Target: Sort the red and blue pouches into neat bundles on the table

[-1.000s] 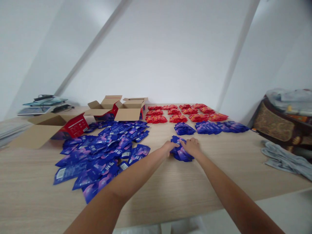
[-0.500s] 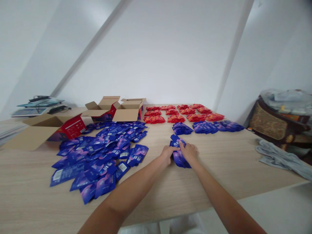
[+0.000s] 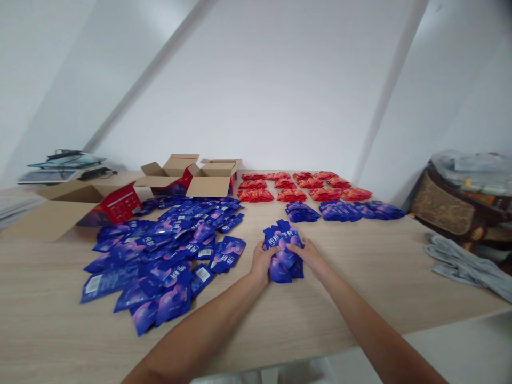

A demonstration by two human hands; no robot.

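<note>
Several blue-purple sachets (image 3: 284, 261) are gathered in a fanned bunch between my two hands, low over the table. My left hand (image 3: 263, 260) grips the bunch at its left side, thumb across the front. At the right side my right hand (image 3: 311, 255) is closed on the same bunch, its thumb pressing the printed face. Fingers behind the sachets are hidden. To the left spreads a big loose heap of the same blue sachets (image 3: 160, 256). Beyond my hands lie blue sachet piles (image 3: 302, 212) in a row.
Red sachet piles (image 3: 286, 195) stand in rows at the back of the table. Open cartons (image 3: 120, 205) sit at the back left, near stacked papers and cables (image 3: 66, 165). A grey cloth (image 3: 460, 261) lies at the right edge, by a brown patterned chair (image 3: 440, 202).
The sachets between my hands have fanned out wider, with more printed fronts showing. My left hand has shifted slightly left, and the hands are farther apart.
</note>
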